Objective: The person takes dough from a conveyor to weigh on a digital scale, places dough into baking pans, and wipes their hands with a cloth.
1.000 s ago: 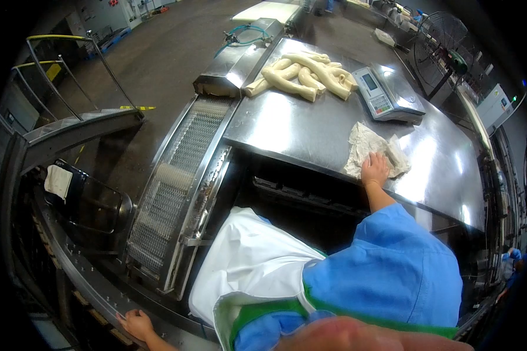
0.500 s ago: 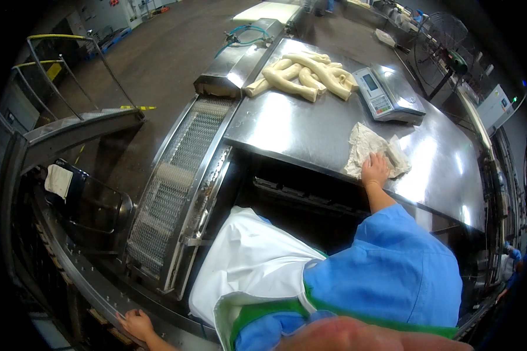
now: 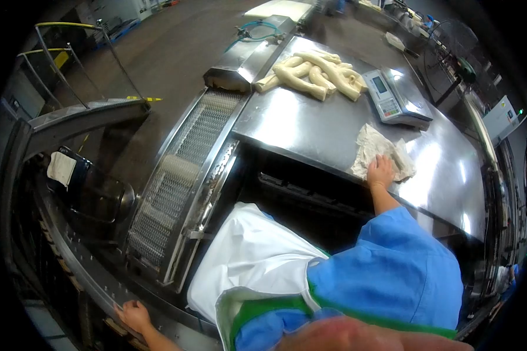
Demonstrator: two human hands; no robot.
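Note:
My right hand [image 3: 380, 171] lies on a crumpled cream cloth [image 3: 373, 145] at the near edge of the steel table [image 3: 269, 124]. Its fingers are stretched out flat over the cloth, not wrapped round it. At lower left, my left hand [image 3: 134, 316] rests by the curved metal rail [image 3: 102, 297], fingers apart and holding nothing that I can see. Thick pale rolls that look like dough [image 3: 313, 74] lie piled at the table's far side. Beside the pile stands a digital scale [image 3: 396, 100], just beyond the cloth.
A mesh conveyor [image 3: 184, 158] runs along the table's left side, under a steel hood [image 3: 237, 61]. Further left are a chair with a cloth on its back [image 3: 61, 168] and steps with yellow-topped railings [image 3: 67, 24]. A large fan [image 3: 451, 50] stands beyond the table.
The view has shifted slightly, so the table and scale appear a little further right. My right hand stays on the cloth and my left hand stays by the rail.

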